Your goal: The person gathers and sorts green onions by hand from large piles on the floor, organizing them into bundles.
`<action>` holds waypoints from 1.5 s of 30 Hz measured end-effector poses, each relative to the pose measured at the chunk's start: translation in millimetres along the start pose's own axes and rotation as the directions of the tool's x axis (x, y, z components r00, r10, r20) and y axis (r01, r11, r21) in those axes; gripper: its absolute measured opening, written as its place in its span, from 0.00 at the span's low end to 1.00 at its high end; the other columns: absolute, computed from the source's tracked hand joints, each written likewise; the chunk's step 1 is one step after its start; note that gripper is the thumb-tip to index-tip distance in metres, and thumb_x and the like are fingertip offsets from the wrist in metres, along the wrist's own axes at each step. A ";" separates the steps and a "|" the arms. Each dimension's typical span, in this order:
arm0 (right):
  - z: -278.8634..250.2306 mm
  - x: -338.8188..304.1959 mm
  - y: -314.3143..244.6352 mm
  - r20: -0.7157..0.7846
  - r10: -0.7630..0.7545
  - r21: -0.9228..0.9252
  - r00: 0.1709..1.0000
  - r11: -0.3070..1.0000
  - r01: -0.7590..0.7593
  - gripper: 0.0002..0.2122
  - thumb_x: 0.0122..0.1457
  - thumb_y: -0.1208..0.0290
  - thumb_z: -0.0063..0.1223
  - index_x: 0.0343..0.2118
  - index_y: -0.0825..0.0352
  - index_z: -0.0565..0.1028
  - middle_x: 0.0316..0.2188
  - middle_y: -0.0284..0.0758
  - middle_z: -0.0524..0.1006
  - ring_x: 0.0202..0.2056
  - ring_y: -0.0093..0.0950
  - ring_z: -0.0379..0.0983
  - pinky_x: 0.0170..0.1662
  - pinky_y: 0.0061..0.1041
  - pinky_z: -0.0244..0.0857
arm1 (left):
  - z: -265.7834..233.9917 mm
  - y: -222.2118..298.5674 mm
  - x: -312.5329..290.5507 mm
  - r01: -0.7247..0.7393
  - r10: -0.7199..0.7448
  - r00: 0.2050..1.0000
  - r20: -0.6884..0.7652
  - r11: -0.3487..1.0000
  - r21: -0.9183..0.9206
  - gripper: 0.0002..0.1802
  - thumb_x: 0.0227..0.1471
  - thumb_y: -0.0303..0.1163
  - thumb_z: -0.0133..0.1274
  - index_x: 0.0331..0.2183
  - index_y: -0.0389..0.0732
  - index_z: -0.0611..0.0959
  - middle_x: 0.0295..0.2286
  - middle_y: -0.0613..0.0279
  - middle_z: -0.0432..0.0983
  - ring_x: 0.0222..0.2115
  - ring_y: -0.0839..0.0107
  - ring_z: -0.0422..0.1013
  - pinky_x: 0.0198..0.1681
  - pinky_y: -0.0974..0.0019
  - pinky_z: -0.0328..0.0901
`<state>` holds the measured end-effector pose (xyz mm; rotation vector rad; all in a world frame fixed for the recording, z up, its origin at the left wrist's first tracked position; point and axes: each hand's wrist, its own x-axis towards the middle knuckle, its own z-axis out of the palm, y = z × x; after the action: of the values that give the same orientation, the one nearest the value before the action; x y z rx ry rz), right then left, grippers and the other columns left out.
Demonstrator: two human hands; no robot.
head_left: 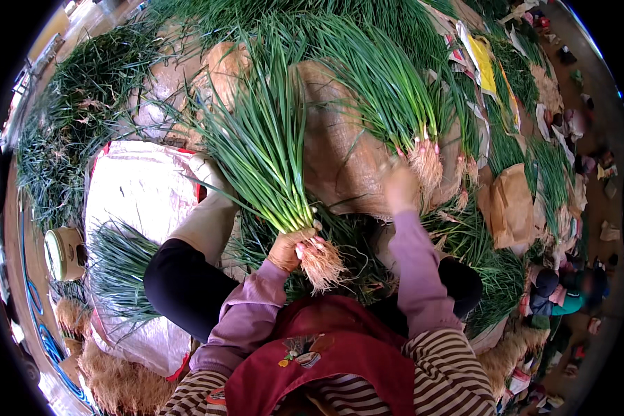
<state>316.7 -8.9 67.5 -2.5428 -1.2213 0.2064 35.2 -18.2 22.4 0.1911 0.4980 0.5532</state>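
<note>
My left hand (pixel 289 248) grips a thick bunch of green onions (pixel 263 149) just above its pale roots (pixel 321 263); the long leaves fan up and away from me. My right hand (pixel 400 186) reaches forward and touches a second bunch of green onions (pixel 385 87) that lies on brown burlap (pixel 340 149), beside that bunch's root end (pixel 426 163). Whether its fingers close around the stalks I cannot tell. I wear lilac sleeves, a striped top and a red apron.
Loose green onions cover the ground all round. A white woven sack (pixel 135 187) with another bunch (pixel 118 267) lies at my left, next to a round pale container (pixel 64 253). Brown paper bags (pixel 512 204) lie at the right, where another person (pixel 565 288) sits.
</note>
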 end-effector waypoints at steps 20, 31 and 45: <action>35.6 -93.0 -35.1 0.302 -0.296 0.676 0.906 0.736 0.015 0.12 0.57 0.65 0.50 0.28 0.72 0.75 0.16 0.36 0.72 0.18 0.24 0.63 0.25 0.28 0.60 | -18.0 -15.9 13.6 0.189 -0.193 0.980 -0.047 0.978 -0.083 0.14 0.48 0.27 0.52 0.38 0.33 0.76 0.26 0.53 0.77 0.26 0.64 0.75 0.33 0.62 0.72; 71.9 -92.0 0.9 0.367 -0.172 0.220 0.914 0.971 0.094 0.13 0.55 0.63 0.49 0.28 0.71 0.74 0.26 0.52 0.73 0.31 0.50 0.70 0.35 0.40 0.63 | 11.3 -6.6 -2.0 0.091 -0.056 0.988 0.141 0.963 -0.254 0.22 0.45 0.24 0.51 0.46 0.34 0.71 0.29 0.57 0.73 0.23 0.69 0.71 0.28 0.68 0.68; 16.7 -75.6 -0.9 0.257 -0.249 0.219 0.934 0.956 0.195 0.06 0.49 0.69 0.50 0.26 0.63 0.76 0.21 0.43 0.75 0.24 0.38 0.73 0.29 0.32 0.66 | -8.3 -12.8 11.1 0.134 -0.132 0.991 0.020 0.984 -0.115 0.16 0.46 0.26 0.52 0.41 0.35 0.75 0.30 0.54 0.76 0.28 0.66 0.74 0.35 0.65 0.70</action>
<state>264.3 -63.7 51.7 -2.2421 -1.5032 0.6207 45.0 -22.5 6.9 0.0495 0.4614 0.4486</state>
